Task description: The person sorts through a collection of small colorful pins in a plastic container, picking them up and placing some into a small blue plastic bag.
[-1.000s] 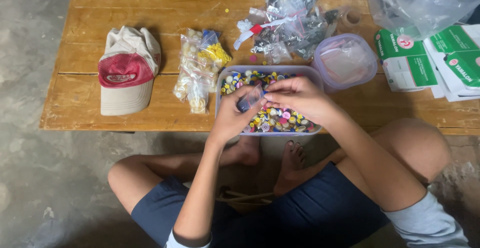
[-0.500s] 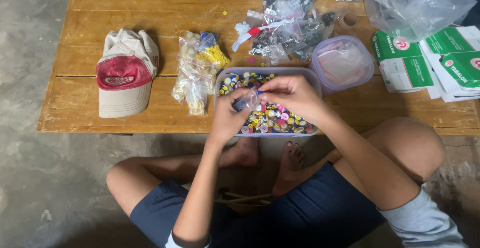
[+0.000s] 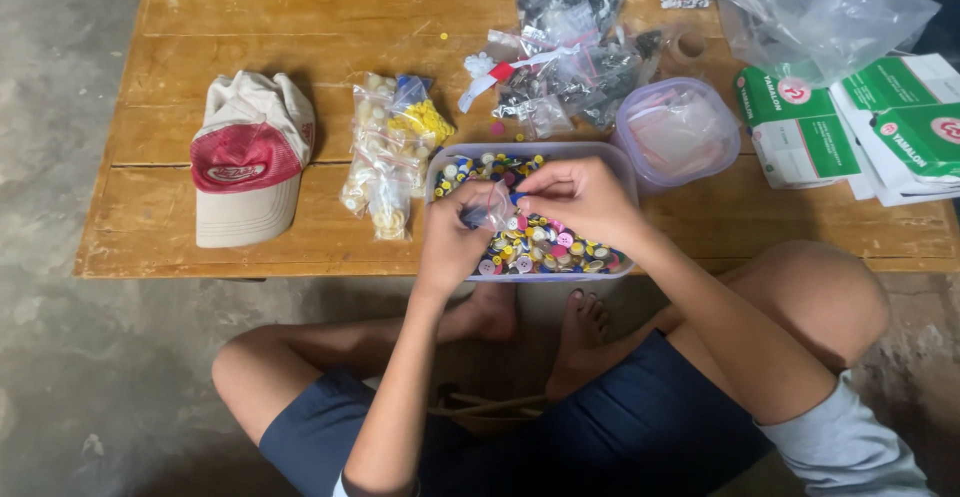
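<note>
A clear plastic tub full of small coloured buttons sits at the near edge of a low wooden table. My left hand holds a small clear plastic bag with dark blue buttons in it, just above the tub. My right hand is over the tub with its fingertips pinched at the bag's mouth, and a blue button seems to sit between them.
Left of the tub lie small bags of cream and yellow buttons and a red and beige cap. Behind are clear bags, a round lidded container, green and white boxes and a large plastic bag.
Both hands have stayed over the tub. The right hand's fingers have moved from the buttons up to the mouth of the small bag.
</note>
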